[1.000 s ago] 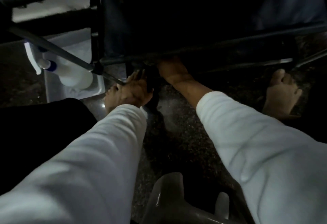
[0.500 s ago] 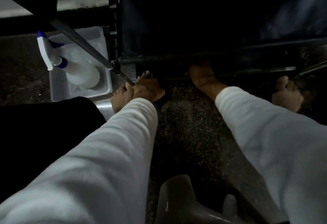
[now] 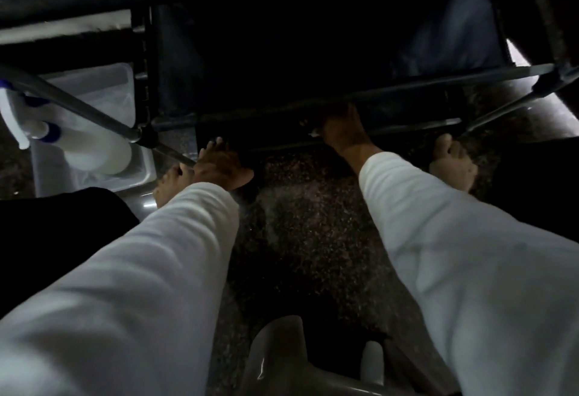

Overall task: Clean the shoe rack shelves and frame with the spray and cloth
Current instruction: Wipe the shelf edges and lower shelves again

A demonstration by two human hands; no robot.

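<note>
The black shoe rack (image 3: pixel 313 117) stands in front of me in dim light, its lower rail running across the middle. My left hand (image 3: pixel 219 164) rests at the rack's lower left corner, fingers spread over the rail end; what lies under the palm is too dark to tell. My right hand (image 3: pixel 341 126) reaches under the lower rail, fingers mostly hidden, with a pale scrap of cloth (image 3: pixel 313 134) showing at its edge. The white spray bottle (image 3: pixel 94 151) with a blue collar lies in a clear plastic bin (image 3: pixel 138 173) at the left.
My bare feet sit on the speckled floor (image 3: pixel 297 223), one by the left hand (image 3: pixel 169 182), one at the right (image 3: pixel 451 160). A grey metal bar (image 3: pixel 81 107) slants across the bin. A grey plastic stool (image 3: pixel 282 358) is below me.
My right hand has slid to the right along the lower rail, away from the left hand. The left hand stays at the corner. The view has shifted a little.
</note>
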